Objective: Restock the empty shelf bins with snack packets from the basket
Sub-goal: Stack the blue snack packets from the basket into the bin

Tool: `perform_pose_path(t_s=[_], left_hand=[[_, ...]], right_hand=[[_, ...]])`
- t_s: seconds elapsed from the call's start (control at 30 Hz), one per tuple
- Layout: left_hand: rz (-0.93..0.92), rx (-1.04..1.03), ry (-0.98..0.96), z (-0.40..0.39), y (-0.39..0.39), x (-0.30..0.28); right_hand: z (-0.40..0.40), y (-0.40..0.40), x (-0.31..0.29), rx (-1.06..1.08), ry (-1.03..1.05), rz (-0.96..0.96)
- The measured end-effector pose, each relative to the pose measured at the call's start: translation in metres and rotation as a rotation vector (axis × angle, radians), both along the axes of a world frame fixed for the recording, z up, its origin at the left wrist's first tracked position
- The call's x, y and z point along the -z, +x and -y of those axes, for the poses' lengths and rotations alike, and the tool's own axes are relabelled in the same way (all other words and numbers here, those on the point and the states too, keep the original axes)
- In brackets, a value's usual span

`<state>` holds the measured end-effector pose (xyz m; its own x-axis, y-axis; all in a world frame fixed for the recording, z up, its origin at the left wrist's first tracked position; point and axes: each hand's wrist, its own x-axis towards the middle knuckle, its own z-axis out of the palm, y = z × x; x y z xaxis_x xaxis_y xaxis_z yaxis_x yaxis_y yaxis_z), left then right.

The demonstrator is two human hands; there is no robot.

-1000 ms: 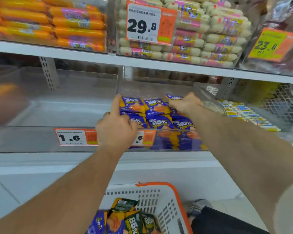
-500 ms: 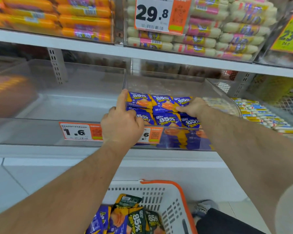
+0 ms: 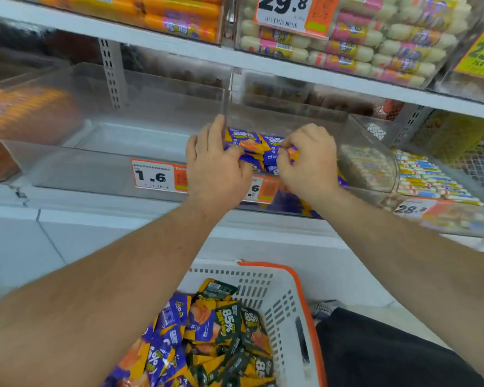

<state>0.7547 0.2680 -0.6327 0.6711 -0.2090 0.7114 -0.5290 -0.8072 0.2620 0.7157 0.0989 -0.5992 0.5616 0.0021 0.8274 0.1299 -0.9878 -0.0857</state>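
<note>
Purple-and-orange snack packets point(image 3: 245, 139) lie in rows in a clear shelf bin point(image 3: 294, 118) at the middle of the lower shelf. My left hand point(image 3: 214, 166) rests against the left side of the rows with its fingers straight up along the bin's divider and its thumb across the packets. My right hand point(image 3: 309, 160) has its fingers curled and pinches one packet point(image 3: 291, 152) at the front of the rows. The clear bin point(image 3: 140, 135) to the left holds nothing. Below, a white basket with an orange rim point(image 3: 288, 297) holds several purple and dark green packets point(image 3: 207, 333).
A 1.6 price tag point(image 3: 154, 175) is on the bins' front wall. The right-hand bin holds white-and-blue sticks point(image 3: 430, 177). Orange packs point(image 3: 20, 115) fill the far-left bin. The shelf above carries sausage packs point(image 3: 347, 48). My dark trouser leg point(image 3: 380, 353) is beside the basket.
My right hand has come in from the right end of the rows to their front middle and curled onto a packet. The left hand stays at the left side. The view has tilted downward.
</note>
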Motion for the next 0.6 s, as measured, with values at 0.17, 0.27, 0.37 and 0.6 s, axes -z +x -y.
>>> perform_pose_path(t_s=[0.17,0.27,0.37,0.6], left_hand=[[-0.076,0.097,-0.145,-0.054,-0.049,0.044],[-0.322,0.079,-0.158,-0.087,-0.070,0.093],[-0.571,0.085,-0.158,-0.109,-0.085,0.125],[-0.907,0.015,-0.183,-0.129,-0.091,0.168]], right_hand=[[-0.076,-0.051,0.067,-0.388,-0.004,-0.080],[-0.099,-0.057,0.127,-0.422,0.088,-0.432],[-0.113,-0.054,0.178,-0.257,0.291,-0.925],[-0.133,-0.062,0.261,0.128,1.051,-1.430]])
